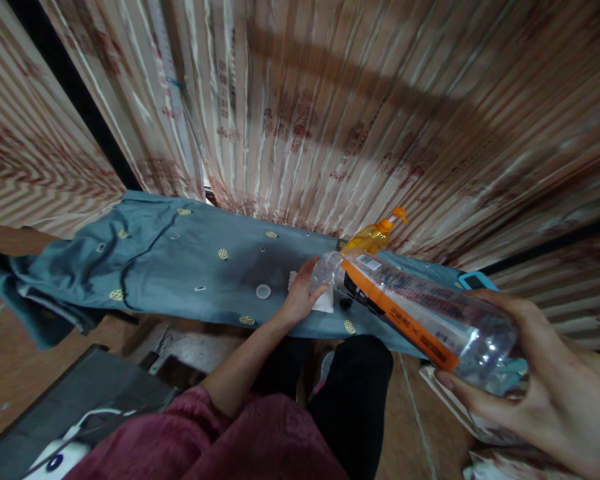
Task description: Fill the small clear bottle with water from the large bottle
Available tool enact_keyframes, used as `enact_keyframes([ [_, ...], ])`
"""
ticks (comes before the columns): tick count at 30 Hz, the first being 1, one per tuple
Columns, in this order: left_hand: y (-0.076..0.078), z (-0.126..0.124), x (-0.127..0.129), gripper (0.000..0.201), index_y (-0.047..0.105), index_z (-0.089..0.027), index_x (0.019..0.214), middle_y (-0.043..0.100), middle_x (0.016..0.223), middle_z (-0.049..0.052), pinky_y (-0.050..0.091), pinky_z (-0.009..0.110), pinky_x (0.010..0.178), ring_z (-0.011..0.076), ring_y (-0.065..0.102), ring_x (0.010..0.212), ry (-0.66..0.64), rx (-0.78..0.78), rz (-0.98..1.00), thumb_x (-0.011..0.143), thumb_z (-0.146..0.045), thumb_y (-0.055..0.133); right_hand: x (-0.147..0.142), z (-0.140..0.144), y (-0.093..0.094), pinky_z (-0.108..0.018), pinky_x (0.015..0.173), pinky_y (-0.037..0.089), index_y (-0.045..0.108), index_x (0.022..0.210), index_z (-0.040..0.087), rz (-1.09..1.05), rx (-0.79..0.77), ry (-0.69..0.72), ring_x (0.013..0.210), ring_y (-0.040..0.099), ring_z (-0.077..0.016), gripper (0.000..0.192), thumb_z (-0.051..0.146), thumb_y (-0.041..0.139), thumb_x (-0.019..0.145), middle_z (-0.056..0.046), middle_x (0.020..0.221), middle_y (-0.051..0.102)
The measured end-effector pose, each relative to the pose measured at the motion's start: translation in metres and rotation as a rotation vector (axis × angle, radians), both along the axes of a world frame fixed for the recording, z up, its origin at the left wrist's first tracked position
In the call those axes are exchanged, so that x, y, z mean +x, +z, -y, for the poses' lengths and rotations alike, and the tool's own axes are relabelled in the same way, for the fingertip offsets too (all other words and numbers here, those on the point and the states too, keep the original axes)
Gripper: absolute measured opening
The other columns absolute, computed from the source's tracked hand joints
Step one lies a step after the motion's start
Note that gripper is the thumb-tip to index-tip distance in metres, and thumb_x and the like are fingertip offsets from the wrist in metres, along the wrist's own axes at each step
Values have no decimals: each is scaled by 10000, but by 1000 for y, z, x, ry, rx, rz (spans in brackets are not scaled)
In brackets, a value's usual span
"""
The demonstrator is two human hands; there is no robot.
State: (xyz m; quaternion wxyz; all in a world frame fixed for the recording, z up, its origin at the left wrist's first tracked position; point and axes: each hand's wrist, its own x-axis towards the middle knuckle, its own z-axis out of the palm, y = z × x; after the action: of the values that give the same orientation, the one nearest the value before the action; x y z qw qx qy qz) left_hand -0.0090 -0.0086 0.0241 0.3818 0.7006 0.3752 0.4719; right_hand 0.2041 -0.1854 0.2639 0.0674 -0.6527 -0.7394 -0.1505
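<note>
My right hand (540, 387) grips the base of a clear plastic bottle (420, 310) with an orange and black label, tilted so its open neck points down and to the left. My left hand (300, 297) rests on the blue-grey cloth (180, 267), fingers pressed on a white pad (325, 301) right under the bottle's mouth. A small white cap (263, 291) lies on the cloth just left of that hand.
An orange pump bottle (375, 235) stands behind the clear bottle. A teal-edged device (475, 280) lies at the cloth's right end. Corrugated sheeting (330, 100) rises behind. My dark trouser leg (355, 393) and maroon sleeve (240, 440) are below; a grey mat (70, 393) lies lower left.
</note>
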Motion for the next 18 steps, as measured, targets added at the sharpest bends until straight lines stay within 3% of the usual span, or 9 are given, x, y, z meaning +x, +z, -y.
enact_keyframes([
  [8, 0, 0, 1, 639, 411, -195, 1487, 513, 1534, 197, 337, 592, 1229, 331, 478, 1455, 5, 9, 19, 912, -334, 653, -3, 8, -11, -354, 477, 486, 426, 1356, 288, -36, -9, -100, 498, 664, -272, 757, 816, 451, 814, 21, 702, 662],
  [11, 1, -1, 1, 630, 421, -207, 1481, 526, 1523, 189, 337, 600, 1225, 330, 491, 1441, 8, -2, 23, 912, -339, 657, -5, 14, -20, -384, 623, 570, 429, 1370, 296, -205, -31, -220, 621, 713, -270, 834, 891, 396, 786, -3, 815, 695],
  [13, 1, -2, 2, 626, 426, -214, 1480, 532, 1517, 175, 334, 601, 1227, 325, 489, 1441, 10, -14, 23, 914, -348, 660, 1, 19, -32, -394, 747, 605, 424, 1376, 280, -350, -77, -250, 737, 745, -264, 871, 882, 484, 749, -28, 933, 725],
  [16, 0, -3, 2, 632, 440, -213, 1474, 544, 1502, 163, 337, 596, 1229, 325, 490, 1437, 17, -19, 24, 906, -356, 678, 17, 25, -59, -342, 763, 614, 422, 1359, 236, -470, -140, -201, 864, 758, -243, 859, 724, 702, 710, -76, 1091, 730],
  [18, -1, -4, 3, 640, 437, -208, 1474, 546, 1496, 165, 344, 594, 1225, 330, 498, 1428, 20, -5, 28, 903, -359, 684, 25, 29, -80, -368, 838, 606, 425, 1371, 228, -606, -85, -206, 987, 737, -254, 863, 665, 744, 699, -104, 1212, 691],
])
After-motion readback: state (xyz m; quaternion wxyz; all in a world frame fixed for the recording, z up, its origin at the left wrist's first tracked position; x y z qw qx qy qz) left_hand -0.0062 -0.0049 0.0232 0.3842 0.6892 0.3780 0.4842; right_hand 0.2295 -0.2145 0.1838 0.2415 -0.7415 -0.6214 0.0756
